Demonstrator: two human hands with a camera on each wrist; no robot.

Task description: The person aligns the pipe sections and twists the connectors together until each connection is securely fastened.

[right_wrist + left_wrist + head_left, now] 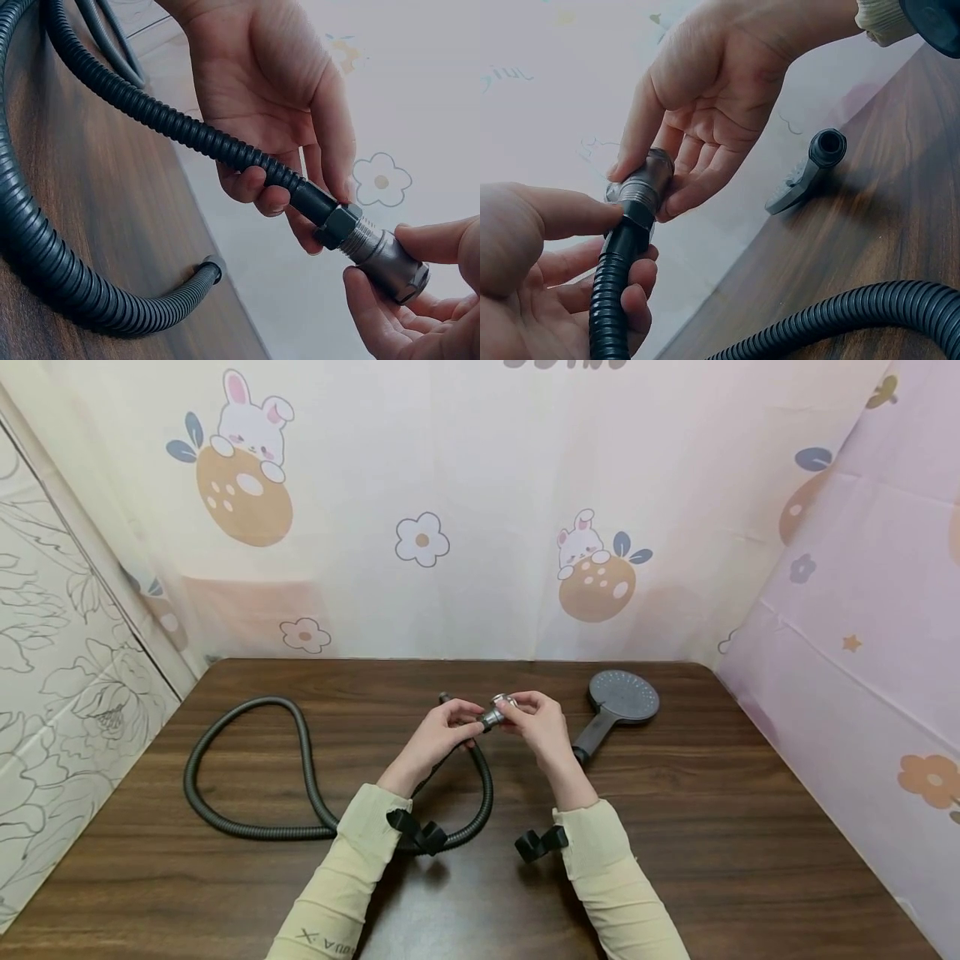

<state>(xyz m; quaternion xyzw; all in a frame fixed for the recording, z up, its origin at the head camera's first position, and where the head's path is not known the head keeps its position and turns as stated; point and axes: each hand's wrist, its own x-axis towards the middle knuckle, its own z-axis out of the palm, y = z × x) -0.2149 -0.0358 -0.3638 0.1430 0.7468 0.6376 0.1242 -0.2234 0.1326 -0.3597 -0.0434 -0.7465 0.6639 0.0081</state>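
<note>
Head view shows the black corrugated hose (308,768) looped across the left part of the worktop (720,843), one end held between the hands, and the round hand shower (624,696) lying by the far edge, toward the right corner. The left hand (442,732) curls its fingers round that hose end, thumb on the black hex nut (339,226), while the right hand (542,727) pinches the silvery metal fitting (386,268), threads bare between them. Good handling here probably means keeping both parts on one straight axis, steadying one while turning the other, and leaving hose slack so no tug tilts the threads.
</note>
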